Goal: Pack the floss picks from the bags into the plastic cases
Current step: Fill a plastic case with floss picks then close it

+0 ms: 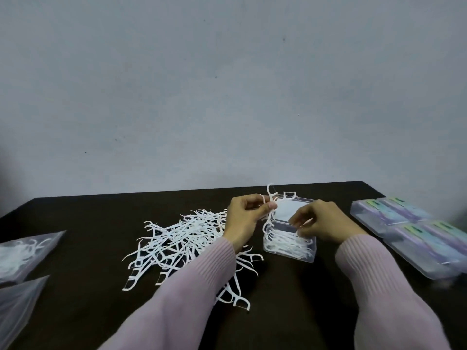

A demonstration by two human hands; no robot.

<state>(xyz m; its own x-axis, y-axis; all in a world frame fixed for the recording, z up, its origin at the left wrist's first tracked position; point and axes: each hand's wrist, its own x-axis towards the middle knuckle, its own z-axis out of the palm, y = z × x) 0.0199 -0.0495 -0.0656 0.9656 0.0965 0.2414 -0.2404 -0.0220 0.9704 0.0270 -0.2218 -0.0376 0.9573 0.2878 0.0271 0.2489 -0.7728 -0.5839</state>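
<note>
No brand name or lettering can be read anywhere; the closed cases [414,233] at the right edge of the frame carry green, purple and pale blue labels whose dark marks are too blurred to make out. Four of these closed clear plastic cases can be counted, lying side by side in two pairs on the dark table [83,286]. One more case, the open case [289,245], sits just right of centre with its lid tipped back toward the wall and a layer of white picks lying inside it. The left hand [242,218] is raised just left of this case, thumb and fingers pinching a small bunch of picks [270,210] that stands upright, curved heads uppermost; how many are in the bunch cannot be told. The right hand [321,222] hovers over the open case, its fingertips pinched on a single pick [307,221] above the tray. A loose pile of floss picks [182,238], far too tangled to count, spreads across the table left of centre and under the left sleeve. Two clear bags lie at the lower left edge: the upper bag [27,251] holds white picks, and what the lower bag [17,306] holds cannot be told. Both sleeves are pale pink ribbed knit.
</note>
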